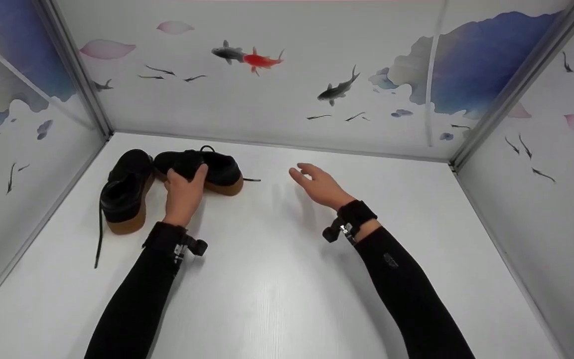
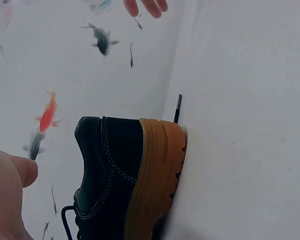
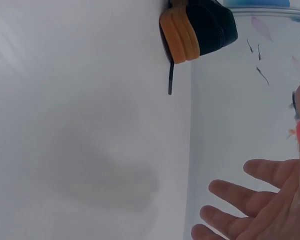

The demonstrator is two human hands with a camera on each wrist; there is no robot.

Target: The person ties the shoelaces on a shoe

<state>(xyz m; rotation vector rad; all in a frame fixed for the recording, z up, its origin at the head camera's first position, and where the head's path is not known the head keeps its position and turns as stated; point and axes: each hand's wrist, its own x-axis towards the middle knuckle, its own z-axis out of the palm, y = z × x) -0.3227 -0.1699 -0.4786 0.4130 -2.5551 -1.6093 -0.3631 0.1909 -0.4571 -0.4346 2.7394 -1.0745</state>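
Note:
Two black lace-up shoes with tan soles stand at the back left of the white surface. One shoe lies sideways with its toe pointing left; the other shoe has its heel toward me. My left hand is at the near side of the sideways shoe, thumb and fingers spread; whether they touch it I cannot tell. The left wrist view shows its thumb apart from the heel part of the shoe. My right hand hovers right of that shoe, holding nothing, its fingers extended in the right wrist view.
White panels printed with fish, petals and blue leaves enclose the surface at the back, left and right. A loose shoelace trails toward me from the left shoe. Another lace end sticks out past the sideways shoe's heel.

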